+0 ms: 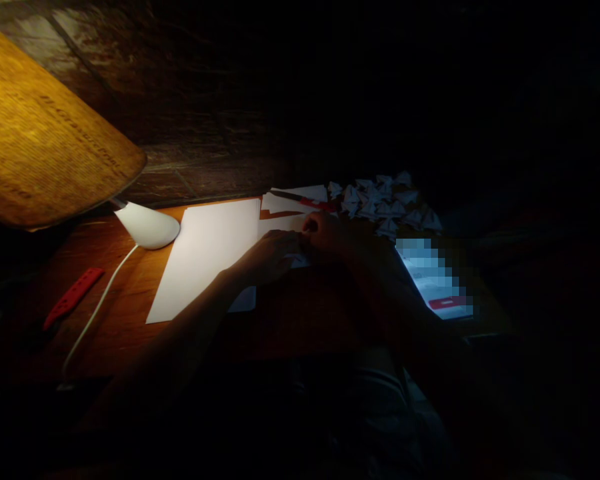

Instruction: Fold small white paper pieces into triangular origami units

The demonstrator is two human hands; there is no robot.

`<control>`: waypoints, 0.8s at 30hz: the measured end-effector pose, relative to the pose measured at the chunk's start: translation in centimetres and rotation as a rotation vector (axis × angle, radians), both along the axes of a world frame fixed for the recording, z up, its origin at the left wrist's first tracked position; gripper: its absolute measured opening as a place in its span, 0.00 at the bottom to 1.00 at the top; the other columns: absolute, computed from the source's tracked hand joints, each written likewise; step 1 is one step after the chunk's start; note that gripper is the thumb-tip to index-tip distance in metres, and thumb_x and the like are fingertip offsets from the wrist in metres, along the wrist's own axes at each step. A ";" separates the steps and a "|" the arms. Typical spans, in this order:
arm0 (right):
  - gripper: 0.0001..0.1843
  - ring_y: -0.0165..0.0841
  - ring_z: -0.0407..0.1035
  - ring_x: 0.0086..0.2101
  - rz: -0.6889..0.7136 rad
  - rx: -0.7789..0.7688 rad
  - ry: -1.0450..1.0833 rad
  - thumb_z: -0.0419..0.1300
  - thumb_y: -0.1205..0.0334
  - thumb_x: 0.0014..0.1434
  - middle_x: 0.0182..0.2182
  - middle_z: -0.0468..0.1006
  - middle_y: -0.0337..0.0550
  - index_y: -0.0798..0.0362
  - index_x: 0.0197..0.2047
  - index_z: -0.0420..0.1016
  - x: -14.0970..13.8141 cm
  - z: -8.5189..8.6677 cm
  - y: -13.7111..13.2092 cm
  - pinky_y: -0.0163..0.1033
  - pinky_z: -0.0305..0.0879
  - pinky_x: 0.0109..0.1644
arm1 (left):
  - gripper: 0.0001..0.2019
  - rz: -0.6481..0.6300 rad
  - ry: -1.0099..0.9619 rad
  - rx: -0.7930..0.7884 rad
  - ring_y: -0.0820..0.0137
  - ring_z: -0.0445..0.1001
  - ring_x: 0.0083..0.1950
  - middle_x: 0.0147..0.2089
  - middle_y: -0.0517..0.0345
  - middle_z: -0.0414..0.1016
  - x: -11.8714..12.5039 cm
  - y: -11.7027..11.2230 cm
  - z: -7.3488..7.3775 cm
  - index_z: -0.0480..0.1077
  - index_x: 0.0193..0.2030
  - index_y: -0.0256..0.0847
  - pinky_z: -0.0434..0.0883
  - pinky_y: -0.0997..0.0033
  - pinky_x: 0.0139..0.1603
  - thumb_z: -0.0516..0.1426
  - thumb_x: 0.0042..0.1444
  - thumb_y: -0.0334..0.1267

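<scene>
In dim light my left hand and my right hand meet over the table. Between and under them a small piece of white paper shows, mostly hidden by the fingers. My left fingers are closed on the paper from the left. Curled inward, the fingers of my right hand grip at its far side. Just beyond the hands lies a knife with a red handle, across white paper sheets. Left of the hands is a stack of larger white sheets, partly under my left forearm.
Several small folded paper pieces are heaped at the back right. A lit screen lies nearer on the right. At left stand a lamp with a wide shade and white base, a white cord and a red strip-like object.
</scene>
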State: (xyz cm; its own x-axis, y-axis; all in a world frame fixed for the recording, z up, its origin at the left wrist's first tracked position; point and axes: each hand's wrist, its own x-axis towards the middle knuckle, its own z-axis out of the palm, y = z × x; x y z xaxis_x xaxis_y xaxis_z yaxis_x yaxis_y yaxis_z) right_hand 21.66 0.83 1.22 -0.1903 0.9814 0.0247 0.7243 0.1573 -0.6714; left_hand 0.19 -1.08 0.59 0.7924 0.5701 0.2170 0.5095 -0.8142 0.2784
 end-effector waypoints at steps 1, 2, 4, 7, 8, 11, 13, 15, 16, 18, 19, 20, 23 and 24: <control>0.05 0.36 0.74 0.42 0.003 0.001 0.001 0.68 0.67 0.61 0.43 0.82 0.48 0.55 0.41 0.79 0.0 0.0 0.0 0.37 0.64 0.43 | 0.18 0.002 0.007 -0.001 0.56 0.77 0.64 0.61 0.50 0.80 0.0 0.0 0.0 0.75 0.58 0.46 0.74 0.45 0.68 0.56 0.64 0.28; 0.05 0.36 0.73 0.41 0.006 0.001 0.002 0.68 0.68 0.61 0.43 0.82 0.48 0.55 0.41 0.79 0.0 -0.1 0.0 0.37 0.63 0.43 | 0.18 0.004 0.015 -0.001 0.56 0.77 0.64 0.60 0.50 0.80 0.1 0.0 0.0 0.75 0.58 0.46 0.74 0.46 0.68 0.56 0.64 0.28; 0.05 0.35 0.73 0.41 0.014 0.002 0.008 0.68 0.68 0.60 0.43 0.82 0.47 0.54 0.41 0.79 0.1 -0.1 0.0 0.37 0.63 0.44 | 0.17 0.008 0.029 0.000 0.56 0.77 0.63 0.59 0.49 0.80 0.1 0.0 0.1 0.75 0.56 0.45 0.74 0.47 0.66 0.55 0.63 0.28; 0.06 0.35 0.73 0.42 0.016 -0.004 0.012 0.68 0.69 0.60 0.43 0.82 0.48 0.54 0.42 0.79 0.1 0.0 0.0 0.37 0.64 0.44 | 0.14 0.018 0.062 0.006 0.56 0.78 0.60 0.57 0.48 0.79 0.3 -0.2 0.4 0.74 0.53 0.43 0.75 0.50 0.63 0.55 0.63 0.29; 0.06 0.36 0.74 0.42 0.012 -0.004 0.006 0.68 0.69 0.61 0.44 0.82 0.48 0.55 0.42 0.79 0.1 0.1 0.0 0.37 0.64 0.43 | 0.13 0.021 0.077 0.008 0.56 0.78 0.59 0.57 0.47 0.79 0.3 -0.3 0.5 0.74 0.52 0.42 0.76 0.50 0.62 0.55 0.63 0.29; 0.06 0.36 0.74 0.42 0.003 -0.008 -0.013 0.68 0.70 0.61 0.44 0.83 0.49 0.55 0.43 0.80 0.0 0.4 -0.2 0.37 0.65 0.43 | 0.12 0.021 0.116 0.010 0.54 0.77 0.58 0.57 0.43 0.78 0.4 -0.4 0.8 0.74 0.52 0.39 0.75 0.49 0.63 0.54 0.64 0.29; 0.06 0.35 0.75 0.41 0.001 -0.017 0.005 0.67 0.70 0.61 0.44 0.84 0.48 0.54 0.42 0.81 0.1 0.7 -0.4 0.37 0.66 0.44 | 0.13 0.022 0.121 0.008 0.54 0.77 0.59 0.58 0.43 0.77 0.5 -0.4 0.8 0.73 0.53 0.39 0.74 0.49 0.63 0.55 0.64 0.30; 0.05 0.35 0.75 0.40 -0.001 -0.036 0.055 0.65 0.69 0.63 0.43 0.85 0.47 0.54 0.42 0.82 0.4 1.1 -0.6 0.37 0.67 0.44 | 0.15 0.024 0.117 0.007 0.55 0.77 0.59 0.59 0.45 0.77 0.4 -0.4 0.8 0.73 0.55 0.40 0.74 0.49 0.64 0.55 0.63 0.29; 0.05 0.35 0.76 0.40 0.003 -0.055 0.080 0.65 0.68 0.64 0.43 0.85 0.46 0.53 0.42 0.82 0.5 1.2 -0.7 0.37 0.68 0.45 | 0.15 0.025 0.113 0.008 0.55 0.77 0.59 0.59 0.46 0.77 0.4 -0.4 0.8 0.73 0.55 0.41 0.74 0.49 0.63 0.55 0.63 0.29; 0.04 0.34 0.76 0.40 0.011 -0.070 0.121 0.65 0.67 0.64 0.43 0.86 0.47 0.54 0.42 0.83 0.9 1.4 -0.8 0.37 0.69 0.45 | 0.16 0.026 0.113 0.010 0.55 0.77 0.59 0.59 0.46 0.77 0.4 -0.4 0.8 0.73 0.56 0.42 0.73 0.50 0.63 0.55 0.63 0.29; 0.04 0.34 0.76 0.40 0.020 -0.069 0.130 0.66 0.67 0.63 0.43 0.86 0.47 0.55 0.41 0.83 1.0 1.4 -0.7 0.37 0.69 0.45 | 0.17 0.027 0.118 0.008 0.55 0.77 0.59 0.58 0.46 0.77 0.4 -0.4 0.8 0.73 0.57 0.42 0.73 0.50 0.63 0.54 0.63 0.29; 0.04 0.34 0.77 0.40 0.033 -0.064 0.132 0.68 0.67 0.62 0.43 0.86 0.47 0.55 0.41 0.83 1.2 1.4 -0.6 0.37 0.69 0.45 | 0.18 0.030 0.122 0.008 0.55 0.77 0.59 0.58 0.46 0.77 0.4 -0.4 0.8 0.72 0.58 0.42 0.73 0.50 0.63 0.54 0.63 0.28; 0.04 0.33 0.76 0.39 0.067 -0.059 0.112 0.69 0.69 0.60 0.42 0.86 0.48 0.57 0.40 0.83 1.4 1.4 -0.3 0.36 0.68 0.44 | 0.19 0.036 0.126 0.014 0.55 0.77 0.60 0.59 0.46 0.77 0.4 -0.4 0.8 0.72 0.60 0.42 0.72 0.49 0.64 0.55 0.63 0.28; 0.04 0.33 0.76 0.39 0.075 -0.064 0.106 0.68 0.71 0.60 0.42 0.86 0.48 0.57 0.40 0.83 1.4 1.4 -0.2 0.36 0.67 0.44 | 0.19 0.031 0.120 0.014 0.55 0.77 0.61 0.60 0.46 0.77 0.4 -0.4 0.8 0.72 0.60 0.43 0.72 0.49 0.64 0.55 0.63 0.28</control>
State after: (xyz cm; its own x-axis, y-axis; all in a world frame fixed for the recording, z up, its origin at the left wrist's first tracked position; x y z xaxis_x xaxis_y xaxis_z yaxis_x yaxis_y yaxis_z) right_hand 23.08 0.65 2.58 -0.2625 0.9648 -0.0142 0.6369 0.1622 -0.7537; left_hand 0.62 -1.51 1.43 0.7951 0.5924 0.1299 0.5636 -0.8008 0.2025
